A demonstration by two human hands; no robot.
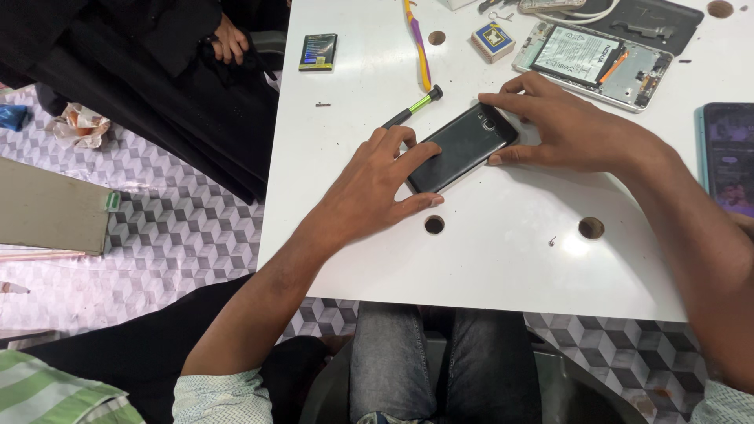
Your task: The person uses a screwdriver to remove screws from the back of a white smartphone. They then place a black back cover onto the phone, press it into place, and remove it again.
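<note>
A black phone [463,145] lies back side up and slanted on the white table [503,251]. My left hand [369,188] grips its lower left end, fingers across the back and thumb at the near edge. My right hand [565,129] holds the upper right end by the camera, fingers over the top corner and thumb at the near side. A green-and-black screwdriver [414,107] lies just behind the phone, touching neither hand.
An opened phone [597,63] with exposed battery lies at the back right, beside a black cover [652,20]. A lit phone [726,157] rests at the right edge. A purple-yellow tool [418,43], small box [493,39] and battery [318,52] lie behind. Another person in black [157,71] sits at left.
</note>
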